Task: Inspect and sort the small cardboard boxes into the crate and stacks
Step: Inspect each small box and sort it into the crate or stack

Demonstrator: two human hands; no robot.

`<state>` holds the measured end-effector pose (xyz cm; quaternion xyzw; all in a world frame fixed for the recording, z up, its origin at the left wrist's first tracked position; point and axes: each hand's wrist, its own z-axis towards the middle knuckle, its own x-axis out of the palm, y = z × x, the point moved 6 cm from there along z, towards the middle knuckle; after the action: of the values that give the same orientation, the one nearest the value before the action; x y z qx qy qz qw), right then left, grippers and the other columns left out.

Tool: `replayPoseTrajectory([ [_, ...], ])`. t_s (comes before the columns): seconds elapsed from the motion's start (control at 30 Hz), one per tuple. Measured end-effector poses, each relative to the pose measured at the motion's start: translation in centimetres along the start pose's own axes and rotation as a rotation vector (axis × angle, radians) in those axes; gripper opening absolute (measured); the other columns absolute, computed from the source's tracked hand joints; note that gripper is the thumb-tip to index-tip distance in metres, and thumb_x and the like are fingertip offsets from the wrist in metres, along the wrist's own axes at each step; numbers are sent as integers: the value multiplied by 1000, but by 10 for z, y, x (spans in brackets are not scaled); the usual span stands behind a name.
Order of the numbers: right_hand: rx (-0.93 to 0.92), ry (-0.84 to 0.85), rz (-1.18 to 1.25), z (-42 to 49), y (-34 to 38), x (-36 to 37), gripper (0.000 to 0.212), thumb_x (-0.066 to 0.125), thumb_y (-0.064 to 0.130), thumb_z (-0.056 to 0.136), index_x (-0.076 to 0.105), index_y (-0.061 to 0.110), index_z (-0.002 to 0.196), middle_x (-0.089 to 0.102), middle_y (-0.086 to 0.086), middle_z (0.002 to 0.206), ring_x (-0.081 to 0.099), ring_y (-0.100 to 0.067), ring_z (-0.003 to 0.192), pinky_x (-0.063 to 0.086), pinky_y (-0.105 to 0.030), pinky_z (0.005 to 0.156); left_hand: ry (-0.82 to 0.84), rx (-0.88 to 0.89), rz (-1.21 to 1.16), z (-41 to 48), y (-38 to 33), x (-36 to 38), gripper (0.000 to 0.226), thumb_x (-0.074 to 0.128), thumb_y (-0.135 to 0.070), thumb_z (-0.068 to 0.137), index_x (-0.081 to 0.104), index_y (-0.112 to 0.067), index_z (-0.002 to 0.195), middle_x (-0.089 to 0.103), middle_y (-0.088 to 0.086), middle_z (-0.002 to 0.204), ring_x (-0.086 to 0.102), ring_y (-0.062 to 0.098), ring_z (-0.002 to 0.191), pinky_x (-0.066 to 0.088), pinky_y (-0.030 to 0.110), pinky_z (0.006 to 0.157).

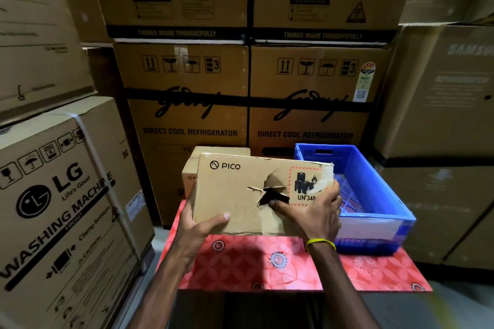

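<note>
A worker in a warehouse aisle holds a damaged small cardboard box (235,195) marked PICO upright in front of the chest, above a table with a red patterned cloth (254,262). The left hand (197,227) clamps the box's lower left corner, thumb flat on the front face and fingers hidden behind. The right hand (312,211) wraps the box's right edge, fingers curled over it beside a battery hazard label (307,184), while its thumb tip rests at the rim of a ragged tear (272,195) punched through the front panel. A blue crate (385,184) stands just beyond the right hand's knuckles, and nothing can be seen inside it from here. A second small box (191,168) sits behind the held one, just past the left fingertips. Tall refrigerator cartons (187,104) wall in the space behind. The work appears to be at the inspection stage, with the tear under the thumb being checked. The next move likely calls for a verdict on the damage. The box would then be carried level to the right into the crate, or set down with the box behind it, both hands keeping hold because the crushed panel may buckle.
</note>
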<state>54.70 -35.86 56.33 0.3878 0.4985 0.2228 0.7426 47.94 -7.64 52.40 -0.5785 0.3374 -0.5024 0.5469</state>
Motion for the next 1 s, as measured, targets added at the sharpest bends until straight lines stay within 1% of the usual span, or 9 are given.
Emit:
replayPoseTrajectory([
  [0.33,-15,34,25,4,1,-3,163,78,94,24,25,8,152,48,-21,144,49,-42,135,50,-59,105,-12,14,24,1,3,-1,87,95,-36,51,61,-41,131,71,7,126,73,28,114,64,36,82],
  [0.43,19,110,315,13,-9,1,118,73,92,51,50,17,140,58,-8,137,56,-31,129,48,-56,109,13,12,32,1,4,-3,93,97,-35,50,59,-40,134,70,8,128,73,27,113,64,36,82],
  [0.5,101,169,567,19,-15,-1,80,72,86,68,67,22,116,74,-8,119,71,-31,111,56,-56,100,23,0,68,4,3,-11,106,100,-37,44,55,-38,139,69,9,129,73,30,112,65,43,84],
  [0.53,151,206,626,23,-17,-3,77,69,85,72,72,18,109,79,-10,110,75,-32,102,59,-55,95,36,-5,91,6,2,-14,116,103,-39,41,51,-38,145,67,10,131,73,31,112,65,47,86],
  [0.6,255,250,629,29,-26,-5,90,57,94,72,76,14,108,81,-11,105,77,-32,95,60,-51,91,65,5,127,9,-3,-19,125,104,-37,37,47,-41,148,65,8,134,71,32,115,64,52,87],
  [0.7,385,258,640,41,-43,-2,105,44,109,59,79,25,112,79,-7,114,74,-34,104,55,-55,100,105,37,161,15,-10,-21,113,104,-33,38,54,-55,136,67,2,133,70,32,116,63,54,87],
  [0.77,432,244,677,40,-40,-8,89,52,99,71,79,25,111,80,-6,110,73,-33,101,58,-49,92,135,104,198,19,-20,-20,115,104,-30,40,53,-51,141,67,0,136,69,28,121,63,44,87],
  [0.87,426,335,756,27,-30,-16,39,65,55,93,79,20,102,81,-8,97,68,-26,85,50,-35,73,221,209,267,28,-42,-14,120,104,-26,44,49,-41,149,63,-4,144,64,18,130,60,33,93],
  [1.0,421,356,902,23,-41,-17,30,61,45,98,78,22,107,78,-5,97,65,-27,91,54,-37,74,312,253,253,43,-72,2,117,101,-22,48,49,-32,153,62,-3,147,65,13,129,61,29,90],
])
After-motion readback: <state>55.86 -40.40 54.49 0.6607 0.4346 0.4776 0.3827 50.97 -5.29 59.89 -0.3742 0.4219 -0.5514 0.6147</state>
